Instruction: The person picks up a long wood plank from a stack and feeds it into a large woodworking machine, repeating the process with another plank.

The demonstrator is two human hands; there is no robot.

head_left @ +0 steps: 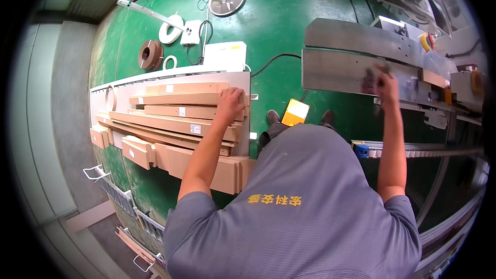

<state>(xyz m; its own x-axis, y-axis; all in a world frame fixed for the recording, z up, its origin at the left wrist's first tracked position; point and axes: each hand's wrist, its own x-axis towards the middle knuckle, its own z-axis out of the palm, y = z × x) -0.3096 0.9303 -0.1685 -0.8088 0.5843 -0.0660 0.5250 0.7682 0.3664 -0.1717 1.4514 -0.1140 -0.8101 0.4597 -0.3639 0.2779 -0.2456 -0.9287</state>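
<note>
My left hand (231,104) is at the right end of a stack of light-brown wooden boards (175,99), its fingers curled over the end of an upper board. Several of these long, narrow boards lie side by side, some with white labels. My right hand (386,87) is over a grey metal machine table (336,72). Motion smears its fingers, and a small dark shape shows at the fingertips; I cannot make out whether it is held. A dark reflection shows on the metal beside that hand.
A pale table (242,80) bears the boards. A yellow pedal box (296,112) sits on the green floor by my feet. Brown edging rolls (151,55), a white roll (171,29) and a round stand base (227,1) are farther off. A machine unit (467,88) is at right.
</note>
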